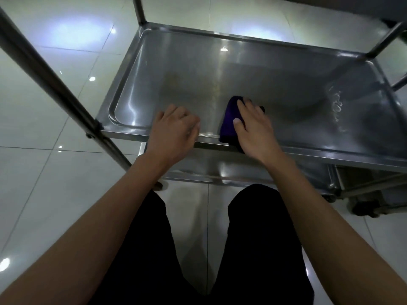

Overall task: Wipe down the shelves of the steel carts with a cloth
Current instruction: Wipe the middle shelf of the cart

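Observation:
A steel cart shelf (275, 84) with a raised rim lies in front of me, tray-shaped and shiny. My right hand (255, 128) lies flat with straight fingers on a dark purple cloth (230, 119), pressing it onto the shelf at the near rim. My left hand (174, 128) sits at the shelf's near edge to the left of the cloth, its fingers curled over the rim. A faint brownish smear (174, 79) shows on the left half of the shelf, and wet streaks (337, 104) on the right half.
A lower shelf (231, 168) of the same cart shows under the near rim. Steel posts rise at the left (44, 75), back (138, 9) and right (385, 40). A caster (365, 209) stands at the right. Glossy white floor tiles (55, 194) surround the cart; my legs are below.

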Motion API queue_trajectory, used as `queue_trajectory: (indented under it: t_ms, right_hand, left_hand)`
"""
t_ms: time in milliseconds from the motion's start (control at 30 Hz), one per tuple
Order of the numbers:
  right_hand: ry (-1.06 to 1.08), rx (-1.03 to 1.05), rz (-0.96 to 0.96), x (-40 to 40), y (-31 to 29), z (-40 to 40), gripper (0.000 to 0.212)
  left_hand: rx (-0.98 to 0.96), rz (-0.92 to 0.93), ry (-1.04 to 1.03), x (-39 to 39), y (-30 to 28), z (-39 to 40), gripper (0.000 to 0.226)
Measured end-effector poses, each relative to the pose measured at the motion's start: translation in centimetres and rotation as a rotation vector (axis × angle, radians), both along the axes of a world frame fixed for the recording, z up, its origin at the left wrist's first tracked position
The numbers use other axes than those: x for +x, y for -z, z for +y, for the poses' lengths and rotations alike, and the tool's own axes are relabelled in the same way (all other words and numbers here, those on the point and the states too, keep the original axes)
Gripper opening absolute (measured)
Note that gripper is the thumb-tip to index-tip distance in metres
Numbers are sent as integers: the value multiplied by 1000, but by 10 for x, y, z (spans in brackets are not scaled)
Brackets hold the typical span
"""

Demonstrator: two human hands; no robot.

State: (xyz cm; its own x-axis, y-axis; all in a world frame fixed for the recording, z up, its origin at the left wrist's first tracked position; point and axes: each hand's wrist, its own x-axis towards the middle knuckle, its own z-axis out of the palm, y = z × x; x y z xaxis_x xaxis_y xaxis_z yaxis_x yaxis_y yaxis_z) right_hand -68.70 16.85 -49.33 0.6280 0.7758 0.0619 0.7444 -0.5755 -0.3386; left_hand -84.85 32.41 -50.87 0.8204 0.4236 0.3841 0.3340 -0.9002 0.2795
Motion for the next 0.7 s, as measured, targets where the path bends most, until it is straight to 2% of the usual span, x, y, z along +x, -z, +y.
queue_trajectory:
  t_ms: [67, 200, 333, 533, 700]
  right_hand:
    - [-22, -65, 36, 0, 4, 2, 51]
    - [-22, -120, -28, -3, 10, 7, 52]
    - [-13, -119, -37, -14, 11, 12, 52]
    - [-76, -117, -22, -50, 5, 43, 52]
    - [-161, -139, -1, -65, 16, 80, 54]
  left_hand:
    - [9, 7, -18, -11, 5, 5, 20]
    - [36, 24, -74, -34, 16, 13, 23]
    - [47, -25, -149, -64, 16, 24, 28]
    - [40, 9, -302, -96, -2, 28, 27]
    - [10, 29, -338, -109, 1, 35, 30]
